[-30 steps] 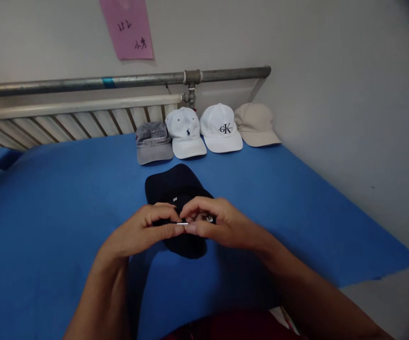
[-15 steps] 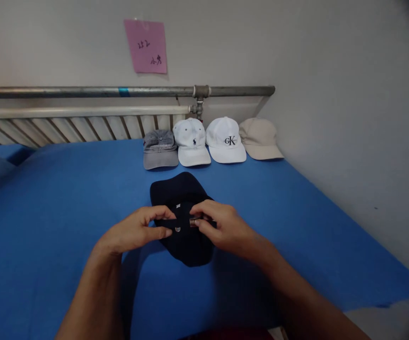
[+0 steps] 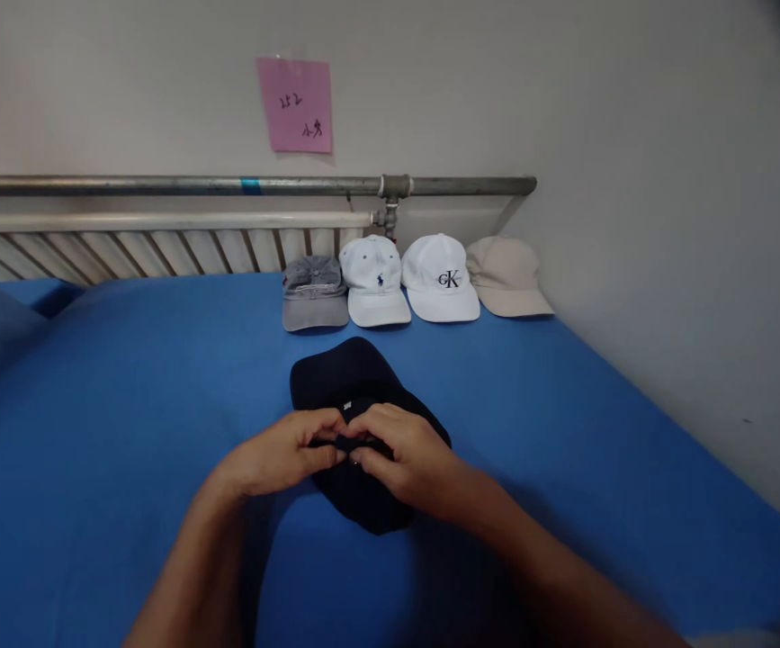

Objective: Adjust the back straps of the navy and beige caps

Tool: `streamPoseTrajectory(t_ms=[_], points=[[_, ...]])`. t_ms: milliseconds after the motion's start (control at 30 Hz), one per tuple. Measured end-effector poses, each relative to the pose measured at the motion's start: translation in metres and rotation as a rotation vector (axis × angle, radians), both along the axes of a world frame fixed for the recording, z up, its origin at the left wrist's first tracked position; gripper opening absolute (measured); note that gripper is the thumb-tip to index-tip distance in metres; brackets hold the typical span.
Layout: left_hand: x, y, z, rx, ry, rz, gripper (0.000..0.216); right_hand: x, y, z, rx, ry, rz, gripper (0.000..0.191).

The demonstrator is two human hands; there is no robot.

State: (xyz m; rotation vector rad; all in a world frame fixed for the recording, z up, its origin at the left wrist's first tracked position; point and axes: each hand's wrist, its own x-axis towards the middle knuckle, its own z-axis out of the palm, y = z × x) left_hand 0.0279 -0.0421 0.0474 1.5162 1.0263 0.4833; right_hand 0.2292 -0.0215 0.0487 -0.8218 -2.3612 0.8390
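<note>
A black baseball cap rests on the blue sheet, its brim toward the far left and its back toward me. Over the cap's rear opening, my left hand pinches one end of the dark cap strap between thumb and fingers. From the other side my right hand pinches the strap's other end, and the fingertips of both hands meet. The metal buckle is mostly hidden under the right fingers. A small pale mark shows on the cap just above the hands.
Behind stand a grey cap, a white cap with a rider logo, a white CK cap and a beige cap in a row. A radiator, metal pipe and pink note are at the wall. Blue sheet spreads around.
My hands have come together, closing the gap between the strap's two ends. The right hand now covers the buckle. The whole view has shifted slightly, so everything sits lower and farther right.
</note>
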Motion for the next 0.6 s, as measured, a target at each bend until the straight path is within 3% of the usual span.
streamPoseTrajectory(t_ms=[133, 233, 367, 600], points=[[-0.001, 0.001, -0.002, -0.006, -0.018, -0.013, 0.008, 0.0, -0.003, -0.003, -0.1, 0.042, -0.075, 0.008], [-0.001, 0.001, -0.002, 0.028, 0.082, -0.058, 0.014, 0.001, -0.004, -0.003, -0.219, 0.137, -0.095, 0.006], [0.003, 0.003, -0.003, 0.018, 0.205, -0.113, 0.005, 0.004, -0.002, -0.003, -0.409, 0.234, -0.095, 0.005], [0.01, 0.007, -0.007, 0.018, 0.111, 0.038, 0.011, 0.006, 0.001, -0.002, -0.491, 0.338, -0.094, 0.008]])
